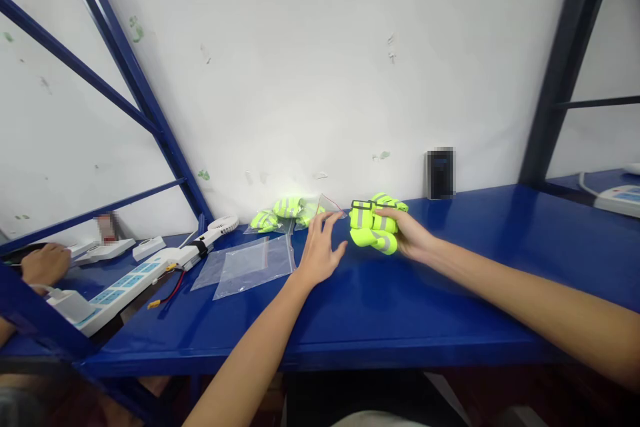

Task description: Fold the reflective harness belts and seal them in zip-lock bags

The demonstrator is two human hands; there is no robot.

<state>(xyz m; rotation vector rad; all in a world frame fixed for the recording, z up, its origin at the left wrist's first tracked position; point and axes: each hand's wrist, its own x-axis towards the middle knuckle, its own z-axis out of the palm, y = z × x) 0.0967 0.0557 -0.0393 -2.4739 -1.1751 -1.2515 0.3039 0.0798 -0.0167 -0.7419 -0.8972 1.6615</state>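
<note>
Currently, left hand (pixel 320 250): open, fingers spread, just beside the hi-vis reflective vest (pixel 373 230).
Right hand (pixel 406 233): gripping that vest on the blue bench (pixel 450 300).
Label: black device (pixel 440 173) pixelated, unreadable.

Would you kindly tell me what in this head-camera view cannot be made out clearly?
Head view:
folded neon-yellow reflective garment: the right hand covers part of it, so its shape is unclear.
dark upright object by the wall: pixelated.
small object at the far left: pixelated.
power strip at the right: cut off by the picture's edge.
</note>
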